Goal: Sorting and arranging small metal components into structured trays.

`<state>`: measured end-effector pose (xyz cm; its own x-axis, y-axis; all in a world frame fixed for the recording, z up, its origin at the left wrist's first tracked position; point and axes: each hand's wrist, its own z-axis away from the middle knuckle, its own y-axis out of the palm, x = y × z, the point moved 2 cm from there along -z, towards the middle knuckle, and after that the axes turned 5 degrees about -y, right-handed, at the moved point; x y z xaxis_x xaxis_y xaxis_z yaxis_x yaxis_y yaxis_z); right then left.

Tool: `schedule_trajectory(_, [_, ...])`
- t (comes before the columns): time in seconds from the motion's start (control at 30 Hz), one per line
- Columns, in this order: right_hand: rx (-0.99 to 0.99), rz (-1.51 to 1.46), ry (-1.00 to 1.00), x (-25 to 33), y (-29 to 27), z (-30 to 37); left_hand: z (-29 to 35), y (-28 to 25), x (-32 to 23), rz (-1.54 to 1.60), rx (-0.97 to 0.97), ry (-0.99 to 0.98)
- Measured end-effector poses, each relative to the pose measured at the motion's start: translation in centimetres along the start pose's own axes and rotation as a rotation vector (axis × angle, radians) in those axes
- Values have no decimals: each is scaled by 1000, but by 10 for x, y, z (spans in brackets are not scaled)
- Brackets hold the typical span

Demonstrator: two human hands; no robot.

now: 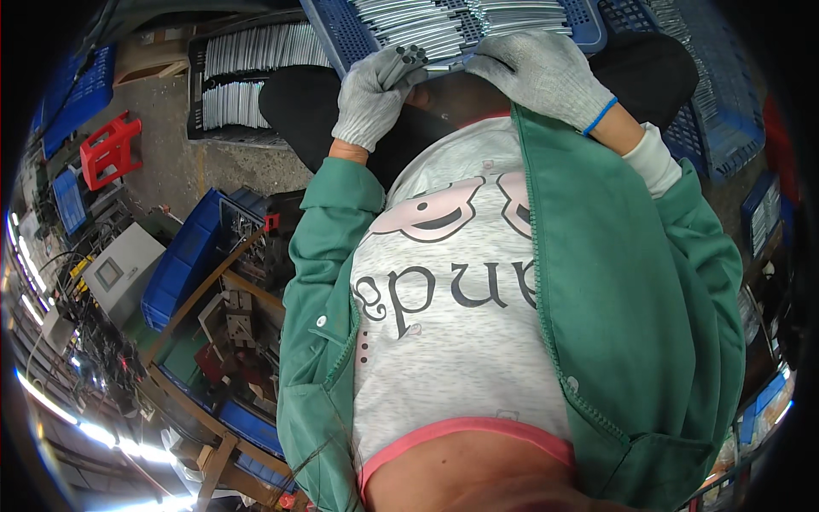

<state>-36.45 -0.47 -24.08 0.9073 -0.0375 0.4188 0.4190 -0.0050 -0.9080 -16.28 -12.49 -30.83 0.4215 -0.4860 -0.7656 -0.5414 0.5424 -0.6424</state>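
Note:
Both of my hands wear pale grey knit gloves. My left hand point(373, 98) is closed around a small bundle of metal tubes point(411, 56), whose round open ends point up past the fingers. Just to the right, my right hand point(542, 77) has its fingers pressed together at the end of a single metal tube point(445, 67); part of the grip is hidden. Beyond both hands, a blue plastic crate point(331, 34) holds rows of similar shiny tubes. The right hand is against the crate's near edge.
A dark crate point(194, 107) filled with metal tubes stands on the floor to the left. More blue crates point(734, 128) lie at the right. Farther left are a red plastic stool point(111, 151), a blue bin point(181, 264) and a grey control box point(124, 266) by machinery.

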Motion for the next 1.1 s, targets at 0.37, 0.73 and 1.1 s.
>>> schedule_trajectory(0.37, [10,21,-35,-3,10,4,4,-1,-14,-104,-210,186])
schedule_trajectory(0.73, [172,22,10,-3,10,1,4,2,-5,-87,-217,248])
schedule_trajectory(1.1, [175,-57,94,-9,11,-6,8,3,-3,-126,-218,232])
